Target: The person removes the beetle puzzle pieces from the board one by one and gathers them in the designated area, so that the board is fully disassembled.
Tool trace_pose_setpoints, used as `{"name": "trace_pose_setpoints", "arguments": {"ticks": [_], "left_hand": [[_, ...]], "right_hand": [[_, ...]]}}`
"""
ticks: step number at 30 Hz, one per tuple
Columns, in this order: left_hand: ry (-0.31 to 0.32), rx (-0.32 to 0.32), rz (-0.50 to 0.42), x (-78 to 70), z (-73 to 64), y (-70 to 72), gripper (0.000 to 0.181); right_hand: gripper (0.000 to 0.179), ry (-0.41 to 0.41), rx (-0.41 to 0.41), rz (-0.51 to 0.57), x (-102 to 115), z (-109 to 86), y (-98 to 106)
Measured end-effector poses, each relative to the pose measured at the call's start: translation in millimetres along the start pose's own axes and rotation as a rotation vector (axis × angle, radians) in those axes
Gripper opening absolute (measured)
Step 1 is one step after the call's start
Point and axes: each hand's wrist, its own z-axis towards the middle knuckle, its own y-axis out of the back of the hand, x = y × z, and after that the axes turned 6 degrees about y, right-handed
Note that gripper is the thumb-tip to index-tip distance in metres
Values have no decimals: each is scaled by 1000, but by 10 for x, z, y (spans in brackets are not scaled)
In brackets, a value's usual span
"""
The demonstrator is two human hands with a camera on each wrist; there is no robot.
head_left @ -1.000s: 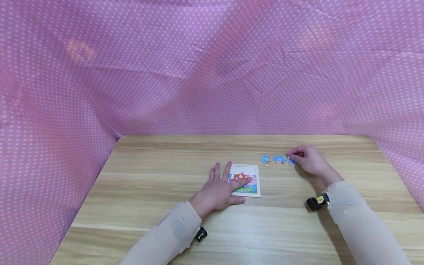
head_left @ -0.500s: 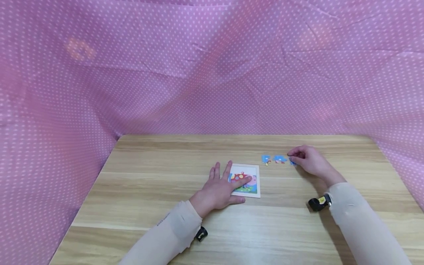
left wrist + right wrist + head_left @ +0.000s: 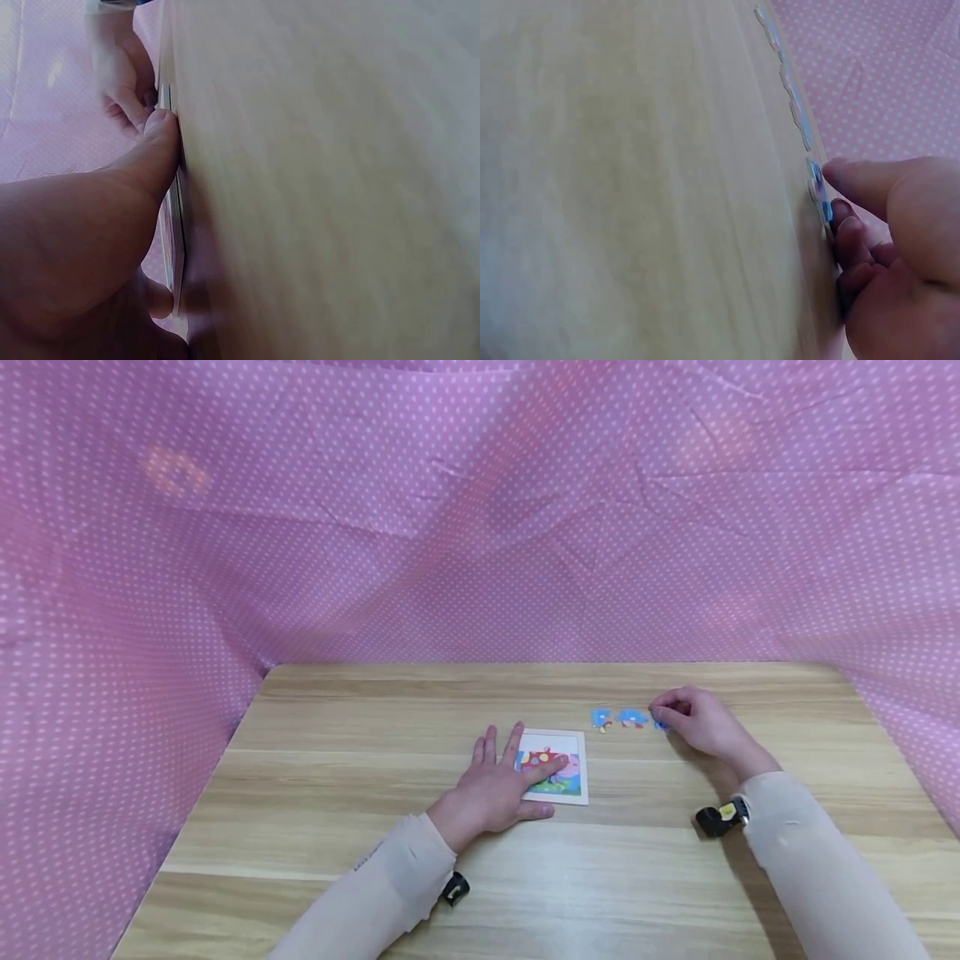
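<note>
My left hand [image 3: 489,795] lies with spread, straight fingers over the left side of a small white-framed picture puzzle [image 3: 558,739]. Its index finger rests on the printed part, which has red, green and blue. The puzzle's upper part is plain white. Farther right, my right hand [image 3: 703,723] pinches a blue jigsaw piece [image 3: 819,191] with thumb and curled fingers; the piece is flat at the tabletop and partly covered in the head view. Two more blue jigsaw pieces, one on the left [image 3: 601,718] and one in the middle [image 3: 632,717], lie in a row beside it.
The wooden table [image 3: 337,793] carries the puzzle and pieces. Behind it and at both sides hangs a pink dotted cloth [image 3: 480,527]. A black wrist camera [image 3: 718,819] sits under the right sleeve, and another black camera [image 3: 455,889] is under the left.
My right fingers shift slightly over the rightmost jigsaw piece, and less of it shows than a second ago. The left hand and puzzle stay in place.
</note>
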Motion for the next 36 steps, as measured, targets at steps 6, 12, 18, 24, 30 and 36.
{"name": "trace_pose_setpoints", "arguments": {"ticks": [6, 12, 18, 24, 30, 36], "left_hand": [[-4, -3, -44, 27, -40, -8, 74], [1, 13, -83, 47, -122, -18, 75], [2, 19, -66, 43, -184, -34, 75], [6, 12, -48, 53, -214, -33, 76], [8, 12, -20, 65, -207, -40, 75], [17, 13, 25, 63, -203, -39, 76]], "right_hand": [[40, -34, 15, 47, 1, -10, 24], [42, -29, 4, 61, 10, -28, 24], [40, 23, -51, 80, 114, -108, -8], [34, 99, -28, 178, 424, -189, -105], [30, 161, 19, 202, 704, -177, -259], [22, 236, 58, 187, 911, -127, -463]]}}
